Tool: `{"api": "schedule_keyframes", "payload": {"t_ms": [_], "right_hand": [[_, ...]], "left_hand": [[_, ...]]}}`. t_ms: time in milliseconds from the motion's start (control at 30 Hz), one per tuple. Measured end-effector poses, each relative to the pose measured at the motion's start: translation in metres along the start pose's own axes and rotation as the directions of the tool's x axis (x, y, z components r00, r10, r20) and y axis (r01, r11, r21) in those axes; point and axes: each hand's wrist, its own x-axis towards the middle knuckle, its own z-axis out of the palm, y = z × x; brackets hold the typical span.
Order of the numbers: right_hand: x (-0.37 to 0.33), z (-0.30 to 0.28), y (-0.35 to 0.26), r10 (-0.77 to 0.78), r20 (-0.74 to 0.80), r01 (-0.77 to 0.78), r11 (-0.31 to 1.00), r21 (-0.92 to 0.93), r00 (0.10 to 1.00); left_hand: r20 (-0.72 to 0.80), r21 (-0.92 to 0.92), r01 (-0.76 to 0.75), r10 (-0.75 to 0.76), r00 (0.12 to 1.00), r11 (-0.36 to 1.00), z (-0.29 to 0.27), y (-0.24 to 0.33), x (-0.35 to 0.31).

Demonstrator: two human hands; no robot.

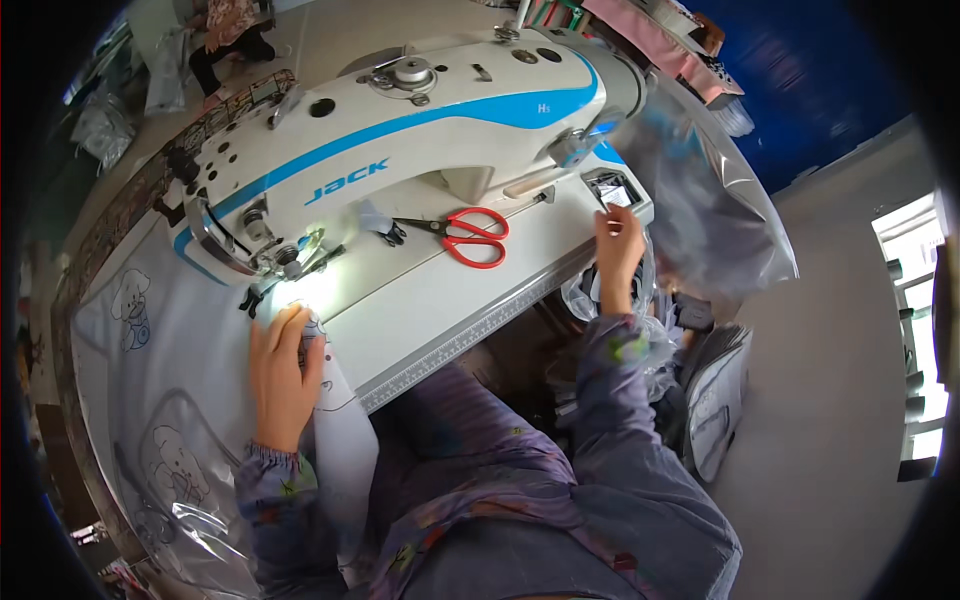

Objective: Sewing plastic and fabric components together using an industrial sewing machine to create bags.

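A white and blue sewing machine [400, 145] stands across the table, its lamp lighting the needle area. My left hand [283, 370] lies with fingers stretched over pale fabric [345, 425] just in front of the presser foot. The fabric carries thin printed lines and runs down towards my lap. At the machine's right end my right hand [620, 250] is raised to a small control panel [612, 188]. Its fingers are partly curled, with fingertips at the panel's lower edge, and nothing shows in them. Red-handled scissors [475, 238] rest on the machine bed between my hands, blades pointing left.
Clear plastic sheeting [160, 420] printed with cartoon dogs covers the table's left side. A ruler strip [440, 345] edges the table front. More clear plastic [700, 190] hangs behind the panel. Bags [715, 410] lie at the lower right. Another person [230, 40] is at the far left.
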Motion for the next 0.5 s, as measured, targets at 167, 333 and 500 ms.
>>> {"api": "schedule_keyframes", "payload": {"t_ms": [167, 333, 500], "right_hand": [[0.041, -0.012, 0.049, -0.142, 0.053, 0.151, 0.949, -0.278, 0.988], [0.043, -0.008, 0.048, 0.008, 0.161, 0.028, 0.976, -0.215, 0.987], [0.042, -0.013, 0.041, 0.053, 0.139, -0.028, 0.984, -0.178, 0.989]], "left_hand": [[-0.005, 0.067, 0.028, -0.028, 1.0, 0.997, 0.002, -0.005, -0.009], [0.017, 0.073, 0.058, -0.059, 0.998, 0.996, 0.003, -0.005, -0.012], [0.014, 0.071, 0.053, -0.054, 0.998, 0.996, 0.002, -0.006, -0.014]]}}
